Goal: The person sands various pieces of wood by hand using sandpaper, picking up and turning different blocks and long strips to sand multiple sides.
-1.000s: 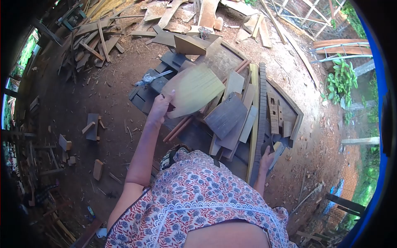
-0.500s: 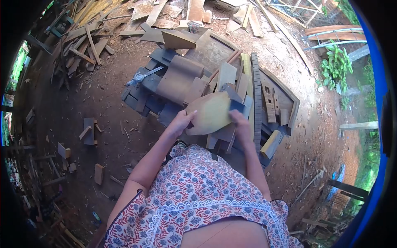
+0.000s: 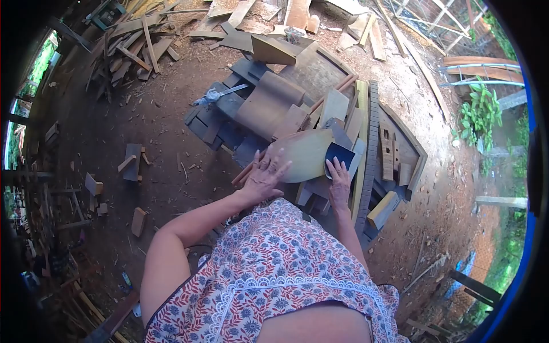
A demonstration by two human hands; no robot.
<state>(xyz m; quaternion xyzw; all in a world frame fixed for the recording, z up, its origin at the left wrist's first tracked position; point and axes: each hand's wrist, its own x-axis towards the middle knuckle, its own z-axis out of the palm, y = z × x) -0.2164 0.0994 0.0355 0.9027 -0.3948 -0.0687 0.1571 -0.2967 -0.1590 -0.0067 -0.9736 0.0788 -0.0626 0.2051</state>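
A pale, rounded flat wooden piece [image 3: 306, 155] lies on top of the wood pile in front of me. My left hand [image 3: 265, 177] rests on its left end with the fingers spread. At the other end, my right hand [image 3: 339, 182] touches a dark, rectangular sheet [image 3: 339, 159] with its fingers extended. The dark sheet sits against the right edge of the pale piece. A curved brown panel [image 3: 271, 106] lies just beyond my left hand.
A long ridged dark strip [image 3: 370, 148] and a board with holes [image 3: 387, 151] lie to the right. Scrap wood [image 3: 134, 51] is heaped at the upper left. A small wooden stool-like piece [image 3: 132, 162] stands on the dirt floor. Leafy plants [image 3: 479, 111] grow at the right.
My left hand has gone from gripping the pale piece's edge to lying spread on it. The piece now rests lower on the pile, and my right hand is on the dark sheet. The view has shifted.
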